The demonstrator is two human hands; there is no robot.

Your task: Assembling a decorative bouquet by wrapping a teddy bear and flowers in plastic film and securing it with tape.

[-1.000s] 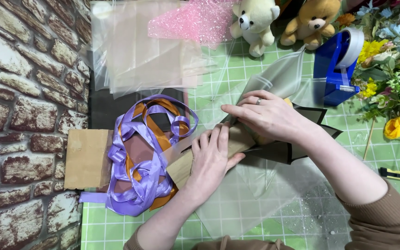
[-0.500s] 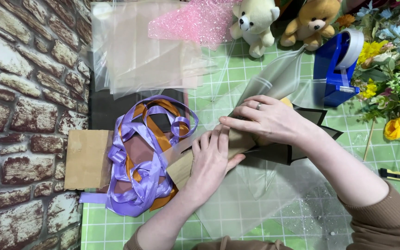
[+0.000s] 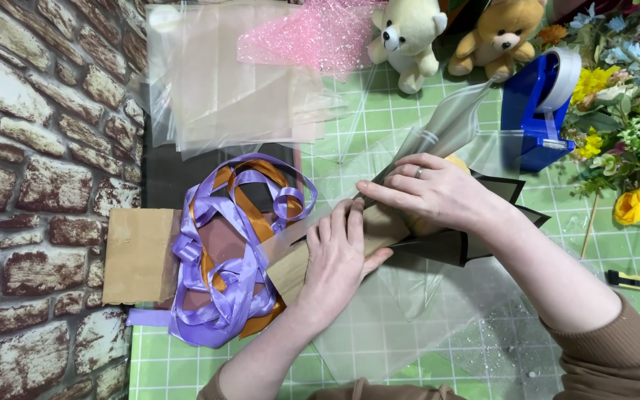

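A small bouquet wrapped in brown kraft paper (image 3: 290, 270) and black paper (image 3: 475, 241) lies on the green grid mat (image 3: 379, 111), with a clear cellophane sheet (image 3: 438, 133) folded over it. My left hand (image 3: 338, 259) presses flat on the brown wrap. My right hand (image 3: 431, 192), a ring on one finger, lies over the top of the bundle and holds the cellophane down against it. A bit of yellow flower (image 3: 457, 159) shows behind my right hand.
A tangle of purple and orange ribbon (image 3: 235, 252) lies left of my hands beside a cardboard piece (image 3: 138, 255). Clear and pink wrapping sheets (image 3: 246, 81), two teddy bears (image 3: 453, 33), a blue tape dispenser (image 3: 538, 104), loose flowers (image 3: 631, 126) and a yellow-black cutter (image 3: 638, 280) surround them.
My right hand has slid slightly left along the bundle, pulling the cellophane tighter over it. My left hand stays pressed on the brown wrap.
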